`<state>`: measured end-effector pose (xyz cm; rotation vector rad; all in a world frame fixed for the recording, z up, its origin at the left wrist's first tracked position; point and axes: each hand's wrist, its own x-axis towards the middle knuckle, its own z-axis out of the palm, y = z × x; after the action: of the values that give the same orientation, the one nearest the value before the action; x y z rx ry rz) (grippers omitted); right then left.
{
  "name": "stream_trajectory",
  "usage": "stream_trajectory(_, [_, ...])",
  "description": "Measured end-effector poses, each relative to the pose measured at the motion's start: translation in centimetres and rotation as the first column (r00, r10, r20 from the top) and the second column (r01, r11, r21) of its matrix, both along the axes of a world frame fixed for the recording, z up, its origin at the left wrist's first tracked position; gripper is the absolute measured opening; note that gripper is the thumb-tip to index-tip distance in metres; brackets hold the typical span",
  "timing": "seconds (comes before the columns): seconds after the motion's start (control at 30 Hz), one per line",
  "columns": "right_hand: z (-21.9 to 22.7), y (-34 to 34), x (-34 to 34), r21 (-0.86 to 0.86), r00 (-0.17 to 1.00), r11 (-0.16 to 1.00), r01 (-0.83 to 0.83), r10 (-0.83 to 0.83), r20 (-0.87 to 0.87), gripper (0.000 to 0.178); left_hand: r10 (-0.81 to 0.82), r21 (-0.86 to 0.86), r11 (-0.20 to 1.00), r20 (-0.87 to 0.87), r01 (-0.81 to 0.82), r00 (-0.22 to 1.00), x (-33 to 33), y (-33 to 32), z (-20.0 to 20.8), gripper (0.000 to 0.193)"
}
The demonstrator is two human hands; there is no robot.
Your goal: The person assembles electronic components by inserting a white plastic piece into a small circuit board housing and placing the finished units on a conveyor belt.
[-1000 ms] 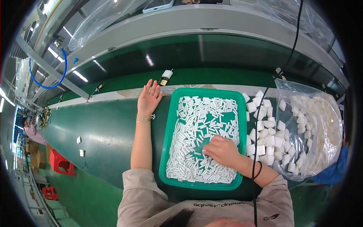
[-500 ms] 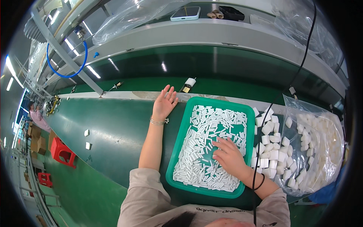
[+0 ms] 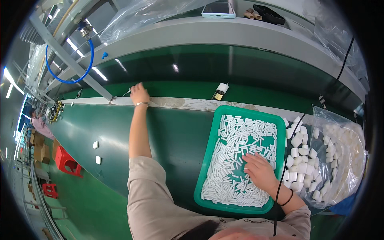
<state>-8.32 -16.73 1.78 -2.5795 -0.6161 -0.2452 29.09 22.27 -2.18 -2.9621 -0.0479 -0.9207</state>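
My left hand is stretched out over the green conveyor belt, just past the pale table edge. Its fingers curl down over a small part with a thin pale rod, most of which the hand hides. On the right, my right hand lies over a green tray, fingers and thumb apart. Short white sticks fill much of this tray, in loose heaps around the fingers. Another small part with a white cylinder and a yellow-and-black body lies on the belt beyond the tray.
White foam-like blocks are piled right of the tray, beside a clear plastic bag holding more. A black cable crosses near my right wrist. Two white pieces lie on the left table. A phone rests on the shelf above.
My left hand, palm up and open before, has moved left and turned over onto the small rod part on the belt. My right hand stays over the tray; the view has shifted left.
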Motion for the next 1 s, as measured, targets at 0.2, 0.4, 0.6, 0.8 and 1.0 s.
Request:
stream_trajectory(0.2, [-0.5,-0.2,0.3,0.020,1.000,1.000,0.017,-0.017,-0.014,0.009,0.208,0.217,0.954,0.026,-0.209,0.978,3.8,5.6,-2.7,0.038])
stream_trajectory(0.4, [-0.8,-0.1,0.2,0.107,0.996,0.994,0.029,-0.037,0.078,0.011,0.264,0.360,0.908,-0.089,-0.216,0.960,2.7,4.2,0.7,0.027])
stream_trajectory(0.6, [-0.7,-0.9,0.7,0.393,0.982,0.917,0.071,-0.134,0.134,0.009,-0.467,-0.762,0.583,-0.029,0.283,0.884,-5.8,-3.2,3.9,0.033])
stream_trajectory(0.8, [0.6,-1.5,0.7,0.518,0.977,0.839,0.165,-0.212,0.033,0.013,-0.832,-0.948,-0.318,0.274,-0.009,0.481,-21.6,-17.1,7.4,0.032])
stream_trajectory(1.0, [0.1,-1.7,0.4,0.819,0.949,0.506,0.269,-0.282,-0.138,0.009,-0.832,-0.804,-0.493,0.326,-0.332,0.449,-28.5,-23.4,5.7,0.031])
